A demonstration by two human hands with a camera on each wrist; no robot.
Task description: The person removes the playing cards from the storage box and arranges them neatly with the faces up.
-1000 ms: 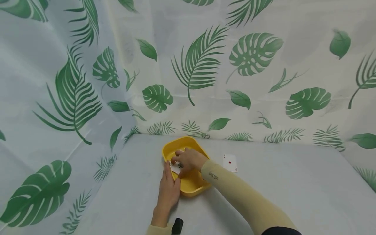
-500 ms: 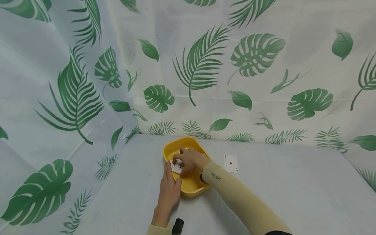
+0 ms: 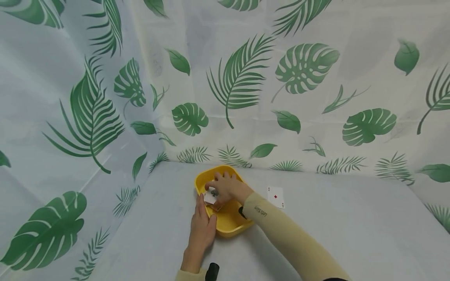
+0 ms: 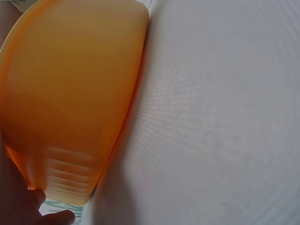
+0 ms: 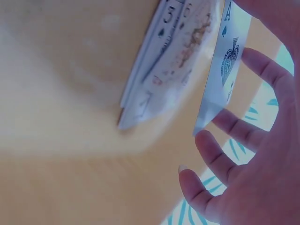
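A yellow tray (image 3: 230, 229) sits on the white table near the back corner. My right hand (image 3: 227, 189) reaches into it and pinches an ace of spades card (image 5: 224, 65) by its upper edge, tilted up from a small pile of cards (image 5: 166, 65) on the tray's floor. In the head view that ace of spades card (image 3: 210, 196) shows just left of the fingers. My left hand (image 3: 202, 228) lies flat on the table with straight fingers against the tray's left wall (image 4: 70, 93). An ace of diamonds (image 3: 275, 196) lies face up to the right of the tray.
A leaf-print curtain (image 3: 246, 86) closes off the back and left sides right behind the tray. White tabletop (image 3: 351, 226) stretches to the right and front. A black wrist-mounted device (image 3: 212, 270) sits at my left wrist.
My right hand has drawn slightly back and up inside the tray, raising the ace of spades off the pile. The left hand has stayed against the tray.
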